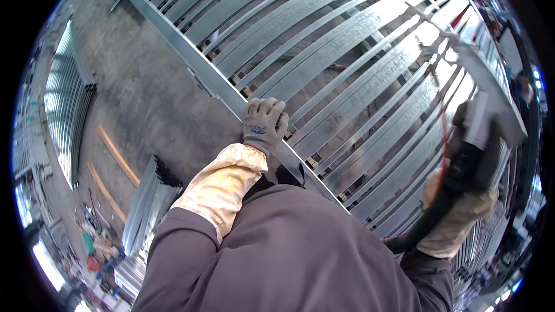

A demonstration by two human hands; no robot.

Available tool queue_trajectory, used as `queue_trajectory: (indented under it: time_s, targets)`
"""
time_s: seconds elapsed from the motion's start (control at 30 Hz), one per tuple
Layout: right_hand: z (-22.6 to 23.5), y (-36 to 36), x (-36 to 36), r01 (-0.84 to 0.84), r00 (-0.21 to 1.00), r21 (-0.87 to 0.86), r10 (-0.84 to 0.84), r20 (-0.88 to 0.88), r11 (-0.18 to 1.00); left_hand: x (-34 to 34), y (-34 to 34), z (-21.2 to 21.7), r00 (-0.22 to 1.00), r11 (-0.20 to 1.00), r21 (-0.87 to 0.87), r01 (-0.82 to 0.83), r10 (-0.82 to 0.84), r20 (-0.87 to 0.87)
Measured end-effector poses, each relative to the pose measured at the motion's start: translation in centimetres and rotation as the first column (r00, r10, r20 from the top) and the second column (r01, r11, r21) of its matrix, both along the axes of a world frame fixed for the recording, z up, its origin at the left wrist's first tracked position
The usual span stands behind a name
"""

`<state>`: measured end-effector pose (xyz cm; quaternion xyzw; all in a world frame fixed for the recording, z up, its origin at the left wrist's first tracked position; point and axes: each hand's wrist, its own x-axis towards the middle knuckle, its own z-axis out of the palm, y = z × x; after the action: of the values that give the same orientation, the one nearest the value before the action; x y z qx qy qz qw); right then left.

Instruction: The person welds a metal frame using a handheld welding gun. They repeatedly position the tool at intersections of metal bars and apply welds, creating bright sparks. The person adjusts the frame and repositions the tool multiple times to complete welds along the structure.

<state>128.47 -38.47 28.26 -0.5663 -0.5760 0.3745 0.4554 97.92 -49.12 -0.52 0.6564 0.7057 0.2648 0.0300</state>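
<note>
The left hand [264, 124], in a grey work glove with a pale leather sleeve guard behind it, is curled shut over the top edge of a long galvanised steel rail [191, 60] that runs slantwise from the upper left down toward the person's chest. That rail borders a big frame of flat galvanised steel slats [347, 40], lying side by side with narrow gaps between them and filling the upper right of the scene. The right hand [459, 214], gloved in tan leather, is wrapped tight around the dark handle of a welding gun [471, 150], whose thick black cable [422, 225] trails down toward the body; the gun sits over the slats near their right edge. Down on the concrete floor [139, 98] to the left lie a stack of steel sections [147, 202] and another slatted panel [66, 104].
</note>
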Motion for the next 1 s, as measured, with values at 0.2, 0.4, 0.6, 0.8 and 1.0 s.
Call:
queue_trajectory:
  time_s: [0.2, 0.4, 0.6, 0.8, 1.0]
  targets:
    - [-9.8, 5.3, -6.3, -0.476, 0.865, -0.643, 0.187, -0.465, 0.601, 0.1, -0.2, -0.9, 0.991, 0.985, 0.119, 0.124, -0.128, 0.028]
    - [-16.8, 6.7, -11.4, -0.703, 0.706, -0.650, 0.394, -0.589, 0.287, 0.4, -0.1, -0.8, 0.988, 0.986, 0.071, 0.152, -0.151, -0.024]
    - [-19.2, 7.1, -13.7, -0.693, 0.702, -0.694, 0.402, -0.588, 0.196, 0.6, -0.2, -1.4, 0.995, 0.995, 0.035, 0.096, -0.097, 0.035]
    - [-20.3, 7.5, -14.1, -0.700, 0.687, -0.696, 0.416, -0.596, 0.158, 0.3, 0.0, -0.9, 0.995, 0.994, 0.047, 0.100, -0.102, 0.025]
    - [-20.6, 7.4, -15.1, -0.712, 0.669, -0.678, 0.470, -0.576, 0.181, 0.2, 0.0, -1.3, 0.993, 0.993, 0.070, 0.099, -0.103, 0.051]
